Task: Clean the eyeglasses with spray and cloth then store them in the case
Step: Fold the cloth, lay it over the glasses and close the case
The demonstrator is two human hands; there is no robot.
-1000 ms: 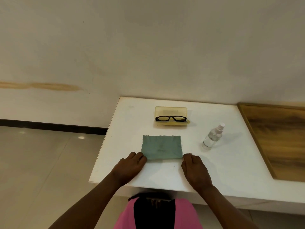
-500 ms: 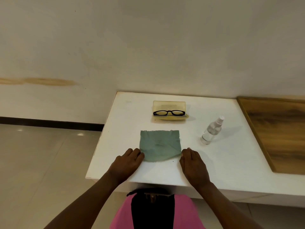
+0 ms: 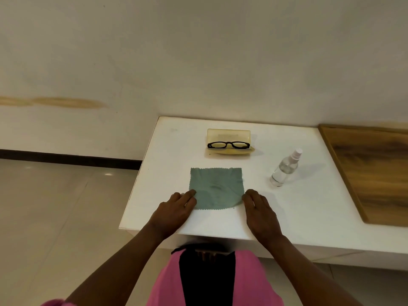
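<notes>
Black-framed eyeglasses [image 3: 228, 145] lie folded in an open yellowish case [image 3: 228, 134] at the back of the white table [image 3: 309, 206]. A square green cloth [image 3: 216, 187] lies flat in front of the case. My left hand [image 3: 176, 206] rests flat on the table, fingertips touching the cloth's near left corner. My right hand [image 3: 259, 206] rests flat at the cloth's near right corner. A clear spray bottle [image 3: 284, 168] with a white nozzle stands to the right of the cloth, apart from both hands.
A wooden board [image 3: 371, 171] covers the table's right side. The wall stands just behind the table. The table's left and front edges drop to a tiled floor [image 3: 55, 206].
The view has shifted slightly between frames. Both hands have stayed at the cloth's near corners, and the cloth, glasses and bottle have not moved.
</notes>
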